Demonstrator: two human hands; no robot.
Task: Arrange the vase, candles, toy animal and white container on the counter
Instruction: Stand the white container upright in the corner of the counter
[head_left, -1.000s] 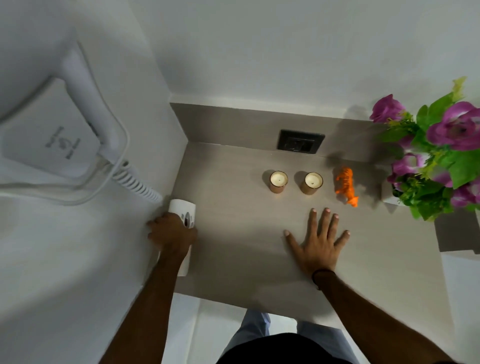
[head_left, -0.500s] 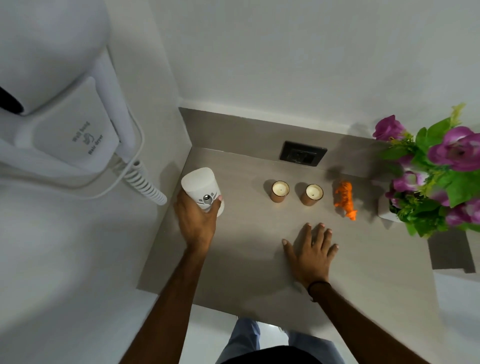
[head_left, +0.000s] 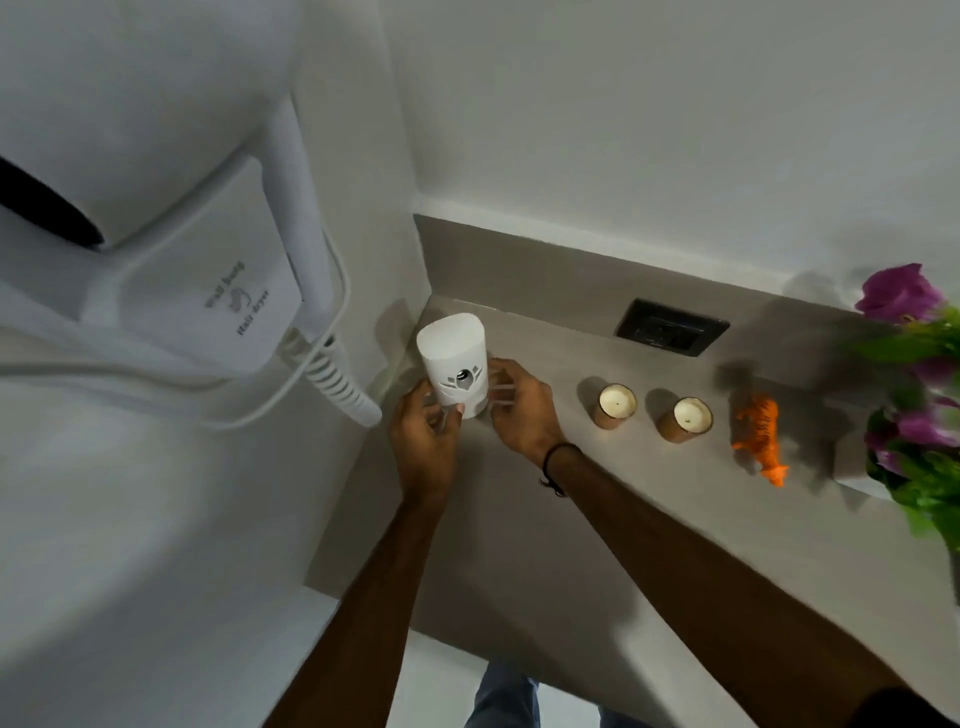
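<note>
Surface: grey-brown matte desk (head_left: 597, 519) set into a corner, with a raised back ledge of the same finish along the rear wall.
Room: plain white walls meet at the corner; the left wall carries a white wall-mounted hair dryer (head_left: 208, 291) with a coiled cord (head_left: 337, 384) hanging toward the desk.
Outlet: dark rectangular socket plate (head_left: 672, 334) set in the back ledge, behind the candles.
White container: upright white container (head_left: 454, 371) with a cut-out leaf pattern and a small nozzle on its front, in the rear left corner of the desk, close to the left wall.
Left hand: left hand (head_left: 423, 441) curled against the lower left side of the container, thumb on its front.
Right hand: right hand (head_left: 522, 408) curled against the lower right side of the container, fingers blurred; a dark band sits on the wrist.
Candles: two candles (head_left: 615, 406) in small brown cups, side by side to the right of the container, apart from it and from each other.
Toy animal: orange striped toy animal (head_left: 761, 436) standing just right of the candles.
Vase: white vase (head_left: 862, 480) at the far right edge, largely hidden by purple flowers (head_left: 901, 293) and green leaves; this area is blurred.
</note>
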